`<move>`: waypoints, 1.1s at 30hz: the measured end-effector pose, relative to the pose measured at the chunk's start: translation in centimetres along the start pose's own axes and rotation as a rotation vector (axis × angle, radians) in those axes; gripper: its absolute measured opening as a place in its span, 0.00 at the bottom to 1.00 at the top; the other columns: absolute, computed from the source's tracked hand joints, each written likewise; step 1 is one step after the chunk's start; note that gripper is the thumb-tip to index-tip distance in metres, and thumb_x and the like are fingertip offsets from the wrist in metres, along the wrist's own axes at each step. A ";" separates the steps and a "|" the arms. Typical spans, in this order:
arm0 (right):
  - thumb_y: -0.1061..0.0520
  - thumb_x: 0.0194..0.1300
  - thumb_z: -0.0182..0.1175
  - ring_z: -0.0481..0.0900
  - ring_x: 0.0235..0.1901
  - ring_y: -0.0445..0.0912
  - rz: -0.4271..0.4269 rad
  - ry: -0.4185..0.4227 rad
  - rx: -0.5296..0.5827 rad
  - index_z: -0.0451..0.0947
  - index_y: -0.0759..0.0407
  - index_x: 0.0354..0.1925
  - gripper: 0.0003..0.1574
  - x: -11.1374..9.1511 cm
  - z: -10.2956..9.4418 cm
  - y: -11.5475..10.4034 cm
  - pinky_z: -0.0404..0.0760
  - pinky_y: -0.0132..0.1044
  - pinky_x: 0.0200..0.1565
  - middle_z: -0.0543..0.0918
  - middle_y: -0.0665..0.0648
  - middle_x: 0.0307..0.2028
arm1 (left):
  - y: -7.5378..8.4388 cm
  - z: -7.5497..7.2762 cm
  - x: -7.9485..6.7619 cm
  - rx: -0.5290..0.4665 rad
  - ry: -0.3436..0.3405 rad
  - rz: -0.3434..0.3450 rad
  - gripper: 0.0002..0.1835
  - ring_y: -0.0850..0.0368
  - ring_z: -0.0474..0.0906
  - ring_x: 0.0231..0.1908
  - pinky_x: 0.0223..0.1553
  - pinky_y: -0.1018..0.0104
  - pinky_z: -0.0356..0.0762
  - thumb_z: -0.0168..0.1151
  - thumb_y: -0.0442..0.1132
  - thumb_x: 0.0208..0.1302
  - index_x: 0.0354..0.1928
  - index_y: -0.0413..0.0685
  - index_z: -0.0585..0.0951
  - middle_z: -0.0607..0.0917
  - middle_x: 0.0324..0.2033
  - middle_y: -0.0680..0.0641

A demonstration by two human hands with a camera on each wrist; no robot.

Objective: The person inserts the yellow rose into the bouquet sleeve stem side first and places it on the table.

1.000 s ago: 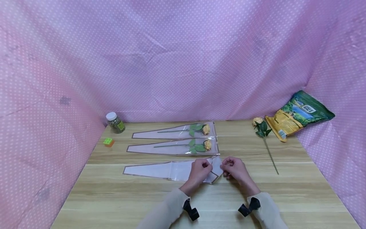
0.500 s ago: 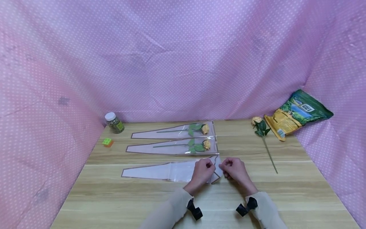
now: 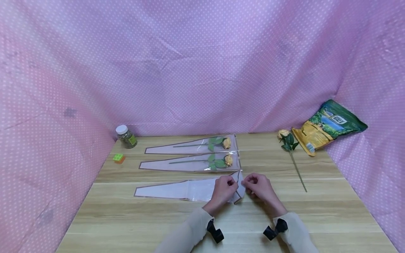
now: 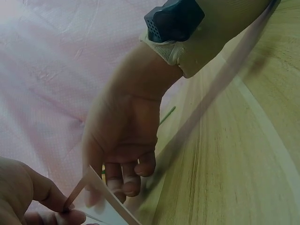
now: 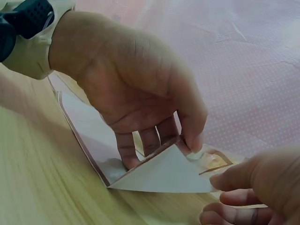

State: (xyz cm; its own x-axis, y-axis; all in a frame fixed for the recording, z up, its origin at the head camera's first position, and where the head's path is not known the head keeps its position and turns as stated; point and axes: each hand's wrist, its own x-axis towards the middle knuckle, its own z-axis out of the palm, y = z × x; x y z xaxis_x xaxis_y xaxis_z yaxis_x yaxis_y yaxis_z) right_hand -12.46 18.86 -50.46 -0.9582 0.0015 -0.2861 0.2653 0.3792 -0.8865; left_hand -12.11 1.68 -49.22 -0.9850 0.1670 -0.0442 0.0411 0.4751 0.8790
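A tapered flower sleeve (image 3: 164, 190), white with a brown border, lies in front with its wide end to the right. My left hand (image 3: 222, 191) pinches the upper layer at that wide end, lifting the brown edge. My right hand (image 3: 261, 189) pinches the sleeve's right edge between thumb and forefinger. In the right wrist view, the white sheet (image 5: 161, 173) stands folded up in a peak between both hands. Behind it lie two more sleeves, each with a yellow rose inside: the middle rose (image 3: 228, 160) and the rear rose (image 3: 226, 142).
A loose yellow rose (image 3: 294, 158) lies at right beside a green and yellow snack bag (image 3: 329, 126). At back left stand a white-lidded jar (image 3: 127, 137) and a small green and orange block (image 3: 119, 158). Pink dotted cloth (image 3: 202, 70) surrounds the wooden table (image 3: 104, 218).
My left hand has shifted slightly right, closer to my right hand, with the pinched layer of the sleeve. The folded edge at the wide end has changed shape. My right hand stays nearly in place.
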 end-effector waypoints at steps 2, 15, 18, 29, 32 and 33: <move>0.59 0.68 0.61 0.77 0.24 0.43 -0.006 -0.022 0.033 0.81 0.66 0.42 0.10 -0.2 -0.2 -0.1 0.77 0.33 0.23 0.81 0.53 0.25 | 0.0 0.0 0.0 0.006 0.005 0.006 0.08 0.66 0.68 0.24 0.25 0.75 0.65 0.60 0.33 0.55 0.20 0.43 0.81 0.76 0.19 0.56; 0.59 0.71 0.57 0.82 0.30 0.42 -0.039 0.002 0.076 0.75 0.73 0.53 0.19 -1.2 -4.4 1.1 0.84 0.37 0.30 0.84 0.53 0.32 | 0.0 -0.1 -0.1 0.000 0.004 0.010 0.07 0.65 0.68 0.23 0.24 0.74 0.66 0.60 0.32 0.55 0.20 0.42 0.81 0.76 0.18 0.55; 0.58 0.72 0.58 0.83 0.31 0.39 -0.056 0.055 0.028 0.73 0.74 0.56 0.22 -1.3 -6.2 1.7 0.85 0.35 0.33 0.85 0.55 0.35 | 0.1 -0.1 -0.1 -0.006 -0.002 0.006 0.08 0.65 0.69 0.22 0.23 0.74 0.66 0.60 0.32 0.55 0.21 0.42 0.81 0.75 0.18 0.56; 0.51 0.71 0.60 0.74 0.31 0.21 -0.130 0.302 -0.151 0.70 0.72 0.60 0.30 -1.3 -12.7 3.7 0.82 0.28 0.33 0.84 0.64 0.46 | 0.0 0.1 0.0 -0.008 -0.023 -0.028 0.08 0.64 0.69 0.24 0.25 0.73 0.67 0.60 0.33 0.58 0.22 0.43 0.82 0.77 0.20 0.54; 0.48 0.70 0.60 0.69 0.32 0.18 -0.110 0.363 -0.227 0.71 0.71 0.61 0.33 -1.2 -14.0 4.1 0.78 0.24 0.32 0.81 0.73 0.52 | -0.1 0.1 0.1 -0.004 -0.023 -0.025 0.08 0.64 0.69 0.24 0.25 0.73 0.67 0.60 0.33 0.58 0.22 0.42 0.82 0.77 0.20 0.54; 0.47 0.70 0.60 0.72 0.33 0.21 -0.098 0.375 -0.247 0.70 0.71 0.62 0.34 -1.1 -14.4 4.3 0.77 0.23 0.32 0.80 0.75 0.55 | -0.1 0.1 0.1 -0.001 -0.022 -0.023 0.08 0.65 0.69 0.24 0.25 0.74 0.66 0.60 0.33 0.58 0.22 0.42 0.82 0.76 0.20 0.54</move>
State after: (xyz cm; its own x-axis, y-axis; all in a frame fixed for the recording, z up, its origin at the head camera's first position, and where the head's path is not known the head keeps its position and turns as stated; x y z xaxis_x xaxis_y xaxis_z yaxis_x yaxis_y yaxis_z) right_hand -11.78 33.78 -48.70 -0.9622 0.2721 -0.0134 0.1813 0.6031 -0.7768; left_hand -12.17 1.77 -49.34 -0.9818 0.1750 -0.0745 0.0185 0.4780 0.8782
